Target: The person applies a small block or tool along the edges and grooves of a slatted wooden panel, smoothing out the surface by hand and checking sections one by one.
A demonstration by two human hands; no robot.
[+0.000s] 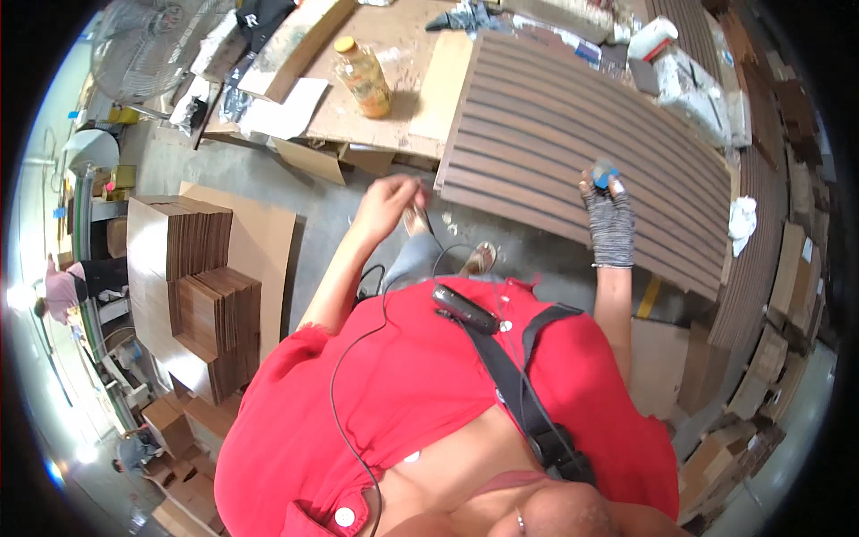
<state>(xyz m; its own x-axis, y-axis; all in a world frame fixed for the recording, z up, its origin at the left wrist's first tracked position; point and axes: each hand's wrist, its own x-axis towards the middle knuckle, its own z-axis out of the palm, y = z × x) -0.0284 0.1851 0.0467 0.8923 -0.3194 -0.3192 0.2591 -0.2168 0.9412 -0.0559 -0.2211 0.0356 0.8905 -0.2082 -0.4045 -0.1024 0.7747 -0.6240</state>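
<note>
A wide brown slatted panel (pixel 573 134), with dark grooves along its length, lies on the worktable in front of me. Over the panel's near right part, my right hand (pixel 608 215) wears a grey knitted fingerless glove. Its fingers are closed round a small blue and grey object (pixel 604 173) whose kind I cannot make out. Just off the panel's left end is my left hand (pixel 391 202), bare, above the floor. Its fingers are curled together, and whatever may be in them is hidden.
Left of the panel, the table (pixel 407 76) bears a yellow-capped bottle (pixel 362 79), white paper (pixel 284 110) and a wooden board (pixel 443 85). A white cup-like container (pixel 653 38) stands beyond the panel. Stacked flat cardboard (pixel 192 237) stands at left, near a fan (pixel 148 49).
</note>
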